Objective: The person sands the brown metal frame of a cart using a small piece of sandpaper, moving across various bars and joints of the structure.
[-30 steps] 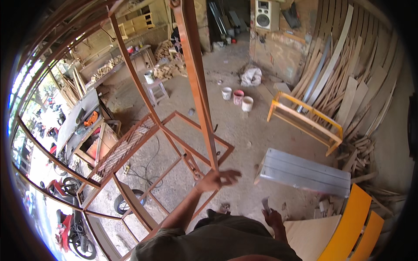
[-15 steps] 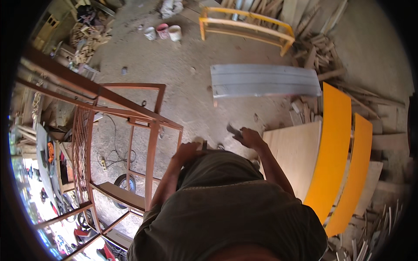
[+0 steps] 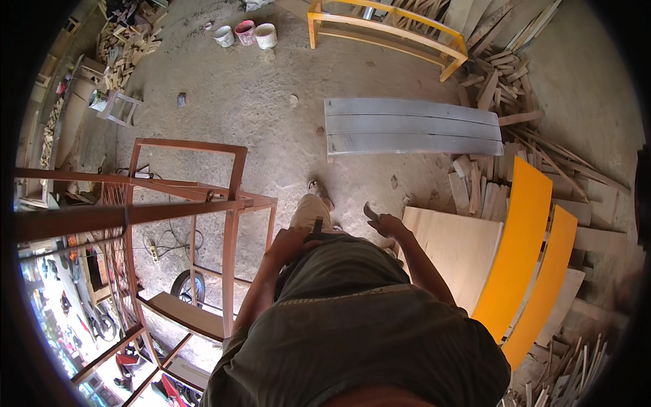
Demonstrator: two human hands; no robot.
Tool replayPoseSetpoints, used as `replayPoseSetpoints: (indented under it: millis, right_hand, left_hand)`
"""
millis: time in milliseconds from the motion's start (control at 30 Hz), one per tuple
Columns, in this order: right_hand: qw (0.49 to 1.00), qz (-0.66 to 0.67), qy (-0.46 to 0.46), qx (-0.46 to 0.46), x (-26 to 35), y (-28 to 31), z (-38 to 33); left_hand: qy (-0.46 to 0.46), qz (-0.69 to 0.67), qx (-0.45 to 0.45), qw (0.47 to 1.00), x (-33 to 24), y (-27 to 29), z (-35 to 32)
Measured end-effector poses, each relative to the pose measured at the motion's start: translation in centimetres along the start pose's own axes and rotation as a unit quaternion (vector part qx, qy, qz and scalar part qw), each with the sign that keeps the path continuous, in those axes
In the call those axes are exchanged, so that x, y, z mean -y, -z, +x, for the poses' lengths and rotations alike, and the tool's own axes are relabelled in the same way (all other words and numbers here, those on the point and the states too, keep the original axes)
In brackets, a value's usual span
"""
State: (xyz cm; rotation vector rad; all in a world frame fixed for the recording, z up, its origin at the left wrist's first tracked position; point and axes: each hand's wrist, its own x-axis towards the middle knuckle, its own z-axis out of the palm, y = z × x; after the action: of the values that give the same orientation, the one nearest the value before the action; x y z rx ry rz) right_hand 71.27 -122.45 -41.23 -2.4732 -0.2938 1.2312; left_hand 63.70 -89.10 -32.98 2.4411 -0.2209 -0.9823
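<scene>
At my waist, my left hand is closed beside the hem of my dark shirt. A short, dark upright piece sticks up by its fingertips; what it belongs to is hidden. To the right, my right hand is wrapped round a curved grey tool whose bent end points away from me. Its exact kind is too small to tell. Under my hands, one trouser leg and a sandalled foot show on the concrete floor.
A reddish-brown metal frame rises close on my left. Ahead stand a grey plank top, a yellow bench frame and several buckets. Yellow boards and a plywood sheet lie to the right, near scrap wood.
The view has shifted as I step; a foot and trouser leg now show ahead of my waist. The metal frame's beam sits lower at the left. Both hands keep their hold.
</scene>
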Motion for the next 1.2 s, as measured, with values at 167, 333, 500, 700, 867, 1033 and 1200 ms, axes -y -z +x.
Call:
replayPoseSetpoints:
  millis: [167, 333, 500, 700, 867, 1033, 1200]
  right_hand:
    - [0.988, 0.130, -0.070, -0.055, -7.2, 0.2, 8.4]
    - [0.962, 0.223, -0.118, -0.106, -8.0, 4.6, 10.6]
    - [0.972, 0.009, -0.147, -0.184, -13.9, 5.6, 17.2]
    - [0.919, 0.091, -0.223, -0.313, -6.3, 18.4, 16.3]
    - [0.912, 0.178, -0.182, -0.322, -7.0, 14.1, 13.4]
    - [0.936, 0.339, -0.095, -0.022, -14.3, -12.7, 16.6]
    - [0.863, 0.468, 0.031, -0.190, -19.4, -23.3, 3.8]
  left_hand:
    - [-0.038, -0.006, -0.087, 0.995, 1.6, 6.8, 2.1]
    - [-0.056, -0.007, -0.183, 0.981, 4.1, 13.6, 4.1]
    - [-0.048, 0.046, -0.208, 0.976, 7.2, 15.8, 5.5]
    - [-0.012, -0.083, -0.043, 0.996, 12.1, 8.3, 12.4]
    - [-0.083, -0.001, 0.150, 0.985, 15.6, 0.2, 20.1]
    - [-0.029, 0.116, 0.227, 0.966, 10.0, -0.3, 23.0]
    - [-0.134, 0.166, 0.194, 0.958, 4.6, -4.8, 31.6]
